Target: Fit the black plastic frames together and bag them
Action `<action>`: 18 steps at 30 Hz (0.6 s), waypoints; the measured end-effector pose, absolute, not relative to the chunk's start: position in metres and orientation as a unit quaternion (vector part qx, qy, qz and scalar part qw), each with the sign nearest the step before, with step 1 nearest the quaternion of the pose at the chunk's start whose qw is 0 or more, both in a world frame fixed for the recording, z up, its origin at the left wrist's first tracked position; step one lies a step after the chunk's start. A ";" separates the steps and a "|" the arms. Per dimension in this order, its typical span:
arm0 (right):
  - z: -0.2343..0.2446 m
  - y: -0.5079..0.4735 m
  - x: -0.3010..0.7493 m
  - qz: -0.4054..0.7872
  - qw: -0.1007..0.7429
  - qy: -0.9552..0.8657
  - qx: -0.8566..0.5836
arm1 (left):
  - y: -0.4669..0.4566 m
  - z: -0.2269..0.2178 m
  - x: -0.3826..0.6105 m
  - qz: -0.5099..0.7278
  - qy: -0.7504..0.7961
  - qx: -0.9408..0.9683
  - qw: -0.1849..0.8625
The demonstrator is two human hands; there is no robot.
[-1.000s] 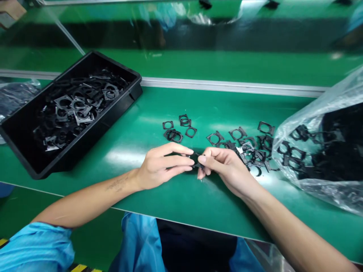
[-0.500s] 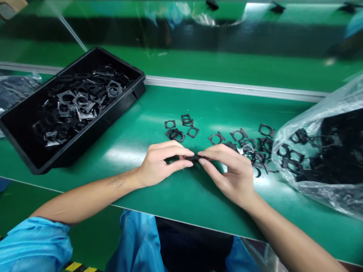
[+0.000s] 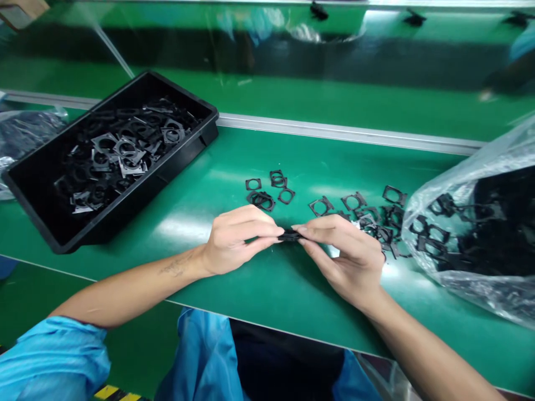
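Between my two hands is a small black plastic part (image 3: 290, 236), seen nearly edge-on above the green tabletop. My left hand (image 3: 240, 236) pinches its left end between thumb and fingers. On the other end, my right hand (image 3: 345, 248) grips with thumb and fingertips. Much of the part is covered by the fingers, so its full shape is hidden. Just beyond my left hand lie several flat black frames with round openings (image 3: 286, 195). A looser pile of similar frames (image 3: 368, 217) spreads behind and beside my right hand.
A black bin (image 3: 167, 178) heaped with black frames stands at the left. On the right, a clear plastic bag (image 3: 418, 195) lies open with more black parts inside. Another plastic bag (image 3: 29, 133) is behind the bin. A metal rail (image 3: 334, 132) runs along the table's back.
My hands have drawn slightly apart around the black part, and more of it shows between the fingertips. The whole view has shifted a little.
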State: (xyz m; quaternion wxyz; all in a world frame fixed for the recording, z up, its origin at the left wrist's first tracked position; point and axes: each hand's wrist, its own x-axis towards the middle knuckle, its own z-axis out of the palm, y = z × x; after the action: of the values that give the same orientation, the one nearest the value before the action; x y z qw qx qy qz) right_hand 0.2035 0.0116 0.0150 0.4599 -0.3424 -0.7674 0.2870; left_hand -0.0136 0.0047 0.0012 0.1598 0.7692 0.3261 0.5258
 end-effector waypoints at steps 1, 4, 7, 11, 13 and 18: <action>0.015 0.012 0.203 0.289 0.461 -0.767 -0.340 | 0.005 0.001 -0.014 0.526 0.318 0.773 0.156; 0.014 0.011 0.204 0.294 0.464 -0.766 -0.335 | 0.005 0.002 -0.015 0.523 0.308 0.778 0.161; 0.014 0.011 0.204 0.301 0.469 -0.759 -0.337 | 0.005 0.003 -0.016 0.517 0.308 0.779 0.176; 0.015 0.011 0.205 0.338 0.466 -0.739 -0.350 | 0.005 0.003 -0.015 0.514 0.293 0.783 0.191; 0.014 0.012 0.205 0.363 0.459 -0.727 -0.360 | 0.004 0.002 -0.014 0.511 0.282 0.788 0.197; 0.014 0.012 0.204 0.384 0.451 -0.723 -0.354 | 0.001 0.002 -0.013 0.500 0.279 0.797 0.192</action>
State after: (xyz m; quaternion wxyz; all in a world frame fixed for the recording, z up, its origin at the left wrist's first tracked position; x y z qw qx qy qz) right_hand 0.2037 0.0120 0.0142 0.4514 -0.3542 -0.7233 0.3843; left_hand -0.0127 0.0008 0.0022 0.1923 0.7968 0.2788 0.5004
